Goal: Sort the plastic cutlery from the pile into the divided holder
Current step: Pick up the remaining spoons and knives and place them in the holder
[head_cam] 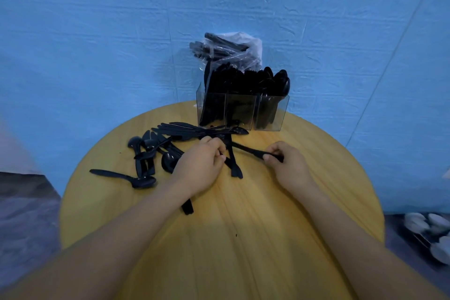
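Observation:
A pile of black plastic cutlery lies on the left half of the round wooden table. My left hand sits at the pile's right edge, fingers curled round black pieces that stick out toward me. My right hand pinches the handle of one black piece, which points left and away. The clear divided holder stands at the table's far edge, its three front compartments packed with black cutlery. A lone spoon lies at the near left of the pile.
Behind the holder a clear plastic bag of black cutlery leans against the blue backdrop. White dishes on a rack sit low to the right, off the table. One black piece pokes out under my left wrist.

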A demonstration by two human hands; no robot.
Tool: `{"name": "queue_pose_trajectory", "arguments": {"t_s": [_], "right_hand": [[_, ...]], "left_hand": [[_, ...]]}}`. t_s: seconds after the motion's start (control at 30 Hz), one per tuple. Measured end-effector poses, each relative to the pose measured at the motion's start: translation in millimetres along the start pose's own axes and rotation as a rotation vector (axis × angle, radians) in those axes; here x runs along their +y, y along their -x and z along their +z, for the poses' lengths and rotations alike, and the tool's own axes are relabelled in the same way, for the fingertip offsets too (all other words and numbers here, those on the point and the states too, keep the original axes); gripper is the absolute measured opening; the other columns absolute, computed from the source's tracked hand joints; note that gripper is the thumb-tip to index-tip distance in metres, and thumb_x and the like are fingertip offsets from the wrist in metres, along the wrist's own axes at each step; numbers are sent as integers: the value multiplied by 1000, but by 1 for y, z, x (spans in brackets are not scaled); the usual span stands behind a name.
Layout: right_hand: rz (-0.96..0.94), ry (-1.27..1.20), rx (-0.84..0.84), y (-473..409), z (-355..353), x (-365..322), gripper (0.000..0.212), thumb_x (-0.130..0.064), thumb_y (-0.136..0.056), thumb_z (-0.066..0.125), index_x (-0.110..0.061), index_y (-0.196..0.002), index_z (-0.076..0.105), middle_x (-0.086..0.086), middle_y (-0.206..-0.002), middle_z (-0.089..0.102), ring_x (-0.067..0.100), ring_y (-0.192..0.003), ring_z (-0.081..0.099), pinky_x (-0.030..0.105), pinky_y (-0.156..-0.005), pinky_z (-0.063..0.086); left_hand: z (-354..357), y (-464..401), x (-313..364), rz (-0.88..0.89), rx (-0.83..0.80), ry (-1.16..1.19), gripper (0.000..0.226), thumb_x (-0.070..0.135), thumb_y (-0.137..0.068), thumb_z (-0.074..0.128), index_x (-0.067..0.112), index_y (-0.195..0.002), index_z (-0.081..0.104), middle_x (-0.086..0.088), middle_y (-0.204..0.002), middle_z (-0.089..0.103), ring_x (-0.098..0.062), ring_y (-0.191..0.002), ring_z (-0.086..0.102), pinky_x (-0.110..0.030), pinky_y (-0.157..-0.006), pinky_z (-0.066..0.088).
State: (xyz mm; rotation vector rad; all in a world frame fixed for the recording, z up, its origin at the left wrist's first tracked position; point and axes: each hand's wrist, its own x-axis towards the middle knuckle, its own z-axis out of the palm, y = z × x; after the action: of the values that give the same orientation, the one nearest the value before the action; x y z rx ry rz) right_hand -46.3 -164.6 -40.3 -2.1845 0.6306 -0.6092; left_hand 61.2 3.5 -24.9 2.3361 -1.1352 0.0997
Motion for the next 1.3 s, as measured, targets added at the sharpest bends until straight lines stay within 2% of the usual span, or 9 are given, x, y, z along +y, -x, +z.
{"name": "queue_pose_trajectory", "arguments": {"t_s": [0.07,0.23,0.5,0.67,0.77,0.9,1.0,1.17,1.3], "right_hand": [[35,-140,85,3,-5,4,6,-15,-91,59,-17,-91,64,-6,-83,60,6,-77,51,19,-63,38],[148,-504,319,4,-11,11,7,-10,-89,62,-14,-95,64,-9,-82,59,3,-76,53,15,-68,42],[230,-680,462,-1,-14,16,15,-9,-84,67,-21,-80,61,-4,-77,59,10,-71,52,27,-73,47],[226,-725,464,3,-16,12,16,-7,-83,68,-20,-77,61,-6,-75,58,7,-67,51,22,-67,46],[231,-706,466,9,-17,9,15,-8,-83,68,-20,-78,61,-7,-74,58,5,-67,51,23,-69,47],[255,-690,481,14,-19,8,15,-9,-83,68,-21,-78,62,-8,-76,59,5,-70,52,26,-74,49],[249,-692,494,20,-21,8,12,-8,-83,69,-18,-80,63,-7,-75,59,6,-70,53,25,-74,49],[234,-800,487,30,-24,8,12,-7,-85,67,-17,-79,63,-4,-72,59,8,-67,51,21,-68,46],[239,-969,506,33,-26,12,14,-9,-90,61,-14,-77,62,-3,-65,54,9,-60,49,21,-61,43]], "left_hand": [[4,-3,6,17,-42,-37,20,17,-96,46,18,-114,55,6,-106,47,-7,-87,51,-22,-72,43],[9,-16,10,168,-307,-271,55,-6,-90,40,24,-137,43,4,-142,37,-18,-127,40,-35,-104,38],[24,-3,18,249,-334,-191,64,-10,-91,37,29,-142,38,12,-151,32,-7,-137,32,-24,-112,21],[19,11,36,317,-361,-65,48,1,-96,38,27,-135,48,14,-145,40,-2,-133,35,-18,-110,24],[11,19,41,303,-358,42,36,9,-98,42,25,-127,56,14,-130,52,1,-120,45,-19,-106,33],[13,17,46,101,-161,74,25,32,-96,49,22,-116,59,11,-108,51,-6,-99,53,-25,-88,47],[21,11,52,-19,-211,-68,40,52,-87,55,20,-112,56,5,-108,48,-10,-97,52,-28,-82,49],[27,7,66,-91,-219,-144,25,35,-87,59,10,-89,64,-2,-99,54,-18,-84,58,-33,-69,51],[27,4,66,-172,-306,-91,25,26,-90,54,8,-74,61,-2,-76,58,-21,-69,59,-35,-65,51]]}}
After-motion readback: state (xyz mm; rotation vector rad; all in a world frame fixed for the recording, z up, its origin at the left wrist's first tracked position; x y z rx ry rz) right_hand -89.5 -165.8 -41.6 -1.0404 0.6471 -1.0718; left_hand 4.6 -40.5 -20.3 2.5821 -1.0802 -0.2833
